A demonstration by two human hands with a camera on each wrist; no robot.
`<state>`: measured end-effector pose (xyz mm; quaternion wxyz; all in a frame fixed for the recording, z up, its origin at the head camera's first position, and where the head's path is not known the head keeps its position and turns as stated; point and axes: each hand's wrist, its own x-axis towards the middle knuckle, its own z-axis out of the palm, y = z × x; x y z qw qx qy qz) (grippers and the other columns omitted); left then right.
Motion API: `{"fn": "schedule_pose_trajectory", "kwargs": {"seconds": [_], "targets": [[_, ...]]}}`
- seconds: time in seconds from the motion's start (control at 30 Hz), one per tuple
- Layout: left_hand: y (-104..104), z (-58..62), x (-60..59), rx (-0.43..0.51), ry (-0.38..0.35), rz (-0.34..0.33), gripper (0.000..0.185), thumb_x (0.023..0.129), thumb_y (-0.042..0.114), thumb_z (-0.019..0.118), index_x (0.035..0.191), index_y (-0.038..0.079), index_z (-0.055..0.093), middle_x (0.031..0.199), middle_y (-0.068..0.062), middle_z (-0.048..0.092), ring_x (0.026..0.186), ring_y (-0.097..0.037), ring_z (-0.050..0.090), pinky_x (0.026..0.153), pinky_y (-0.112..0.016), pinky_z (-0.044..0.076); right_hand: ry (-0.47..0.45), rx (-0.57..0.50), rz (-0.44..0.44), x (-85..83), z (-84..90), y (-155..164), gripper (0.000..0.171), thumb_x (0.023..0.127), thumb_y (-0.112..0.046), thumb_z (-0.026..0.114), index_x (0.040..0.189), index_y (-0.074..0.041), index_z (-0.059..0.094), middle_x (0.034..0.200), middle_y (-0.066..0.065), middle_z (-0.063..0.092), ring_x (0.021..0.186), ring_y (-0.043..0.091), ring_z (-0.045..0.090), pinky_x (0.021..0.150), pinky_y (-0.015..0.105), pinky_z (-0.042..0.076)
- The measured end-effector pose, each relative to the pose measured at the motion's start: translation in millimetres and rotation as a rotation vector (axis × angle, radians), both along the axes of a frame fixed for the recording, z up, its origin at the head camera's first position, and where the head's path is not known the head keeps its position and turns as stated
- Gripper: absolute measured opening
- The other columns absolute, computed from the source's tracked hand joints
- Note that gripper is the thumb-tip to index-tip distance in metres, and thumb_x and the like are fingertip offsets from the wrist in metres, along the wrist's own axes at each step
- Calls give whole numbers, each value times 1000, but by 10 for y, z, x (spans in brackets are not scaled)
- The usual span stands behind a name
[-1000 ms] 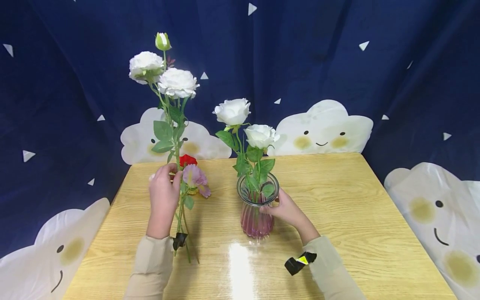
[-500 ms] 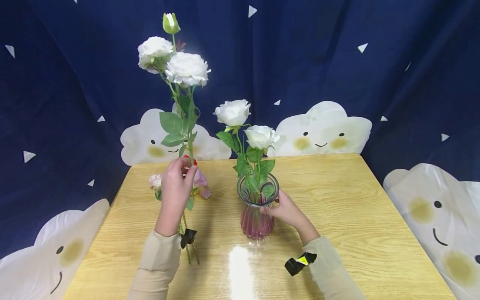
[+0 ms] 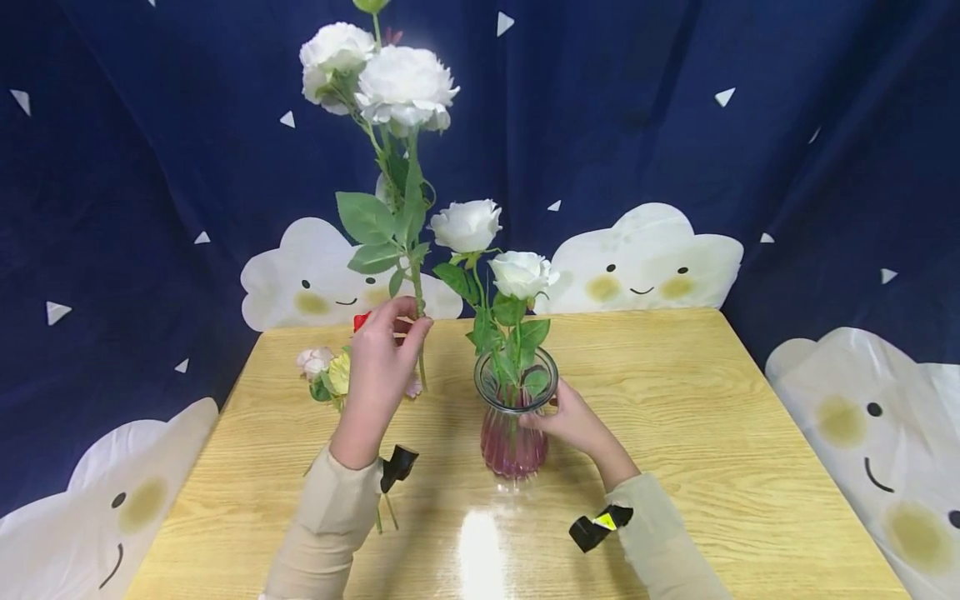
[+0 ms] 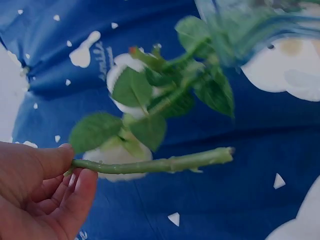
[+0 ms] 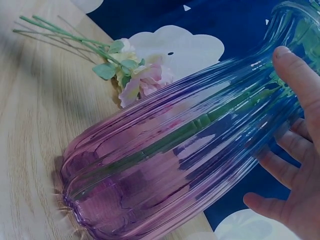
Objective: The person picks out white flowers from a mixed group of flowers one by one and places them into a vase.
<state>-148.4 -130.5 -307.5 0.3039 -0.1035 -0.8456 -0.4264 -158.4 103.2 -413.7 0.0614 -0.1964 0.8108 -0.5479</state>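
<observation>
My left hand (image 3: 378,367) pinches the stem of a tall white peony spray (image 3: 408,87) between thumb and fingers, raised left of the vase. In the left wrist view the cut end of its stem (image 4: 200,160) sticks out past the fingertips. A ribbed glass vase (image 3: 513,450), clear at the neck and pink below, stands upright on the table. Around its neck my right hand (image 3: 573,421) curls thumb and fingers. White roses (image 3: 465,227) with green leaves stand in the vase; a thick stem (image 5: 195,127) shows through the glass in the right wrist view.
More cut flowers lie on the wooden table (image 3: 675,417) beneath and beside my left hand: a pale pink bloom (image 3: 315,361), a yellow bloom (image 3: 340,373) and a red one (image 3: 361,321). A dark blue curtain (image 3: 600,108) with white clouds hangs behind.
My left hand has carried the white peony spray up and to the right, lifting it away from the flowers on the table. The right hand and vase stay in place.
</observation>
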Motion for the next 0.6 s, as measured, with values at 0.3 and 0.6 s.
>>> {"fn": "schedule_pose_trajectory", "kwargs": {"seconds": [0.3, 0.6], "targets": [[222, 124, 28, -9, 90, -96, 14, 80, 2, 64, 91, -4, 59, 85, -12, 59, 70, -21, 61, 58, -29, 52, 12, -8, 3, -4, 5, 2, 70, 73, -4, 70, 132, 5, 33, 128, 25, 43, 119, 40, 37, 93, 54, 32], [474, 170, 22, -13, 145, -198, 14, 80, 0, 64, 91, -7, 57, 82, -13, 56, 71, -21, 59, 58, -23, 50, 25, -17, -1, -163, -323, 48, 74, 72, -11, 74, 134, -4, 35, 131, 18, 43, 120, 34, 37, 93, 53, 32]]}}
